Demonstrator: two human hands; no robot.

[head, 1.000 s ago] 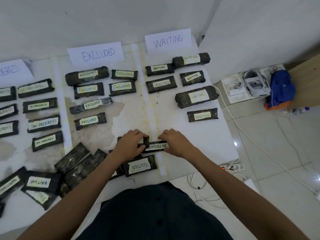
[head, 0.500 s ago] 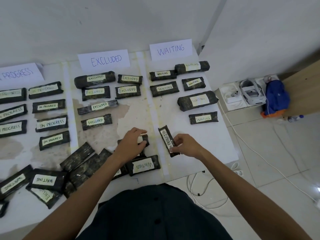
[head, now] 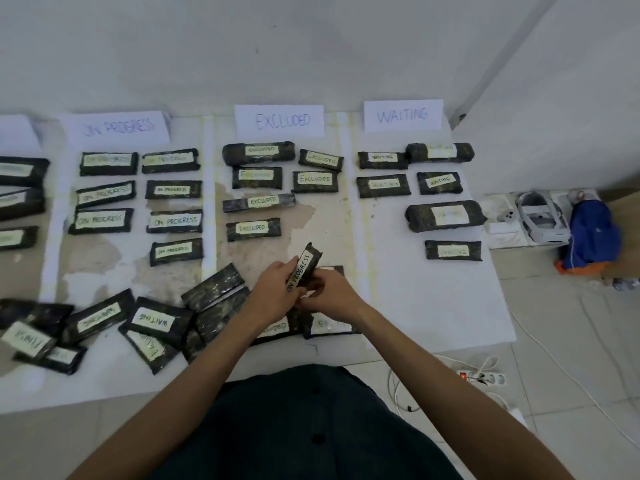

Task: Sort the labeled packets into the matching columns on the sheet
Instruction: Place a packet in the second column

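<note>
A: Where are we standing in the sort?

B: We are working over the white sheet (head: 433,306), with the ON PROGRESS column (head: 104,252) lying well to the left and the unsorted pile (head: 152,320) along the near edge. We are lifting one packet (head: 306,263) reading ON PROGRESS, tilted above the foot of the EXCLUDED column (head: 329,216) — the wrong lane.

A: And the hands?

B: Our left hand (head: 273,296) is wrapping its lower half; our right hand (head: 334,299) is pinching the bottom end. Next, we are judging, comes a leftward carry — then a flat set-down.
</note>
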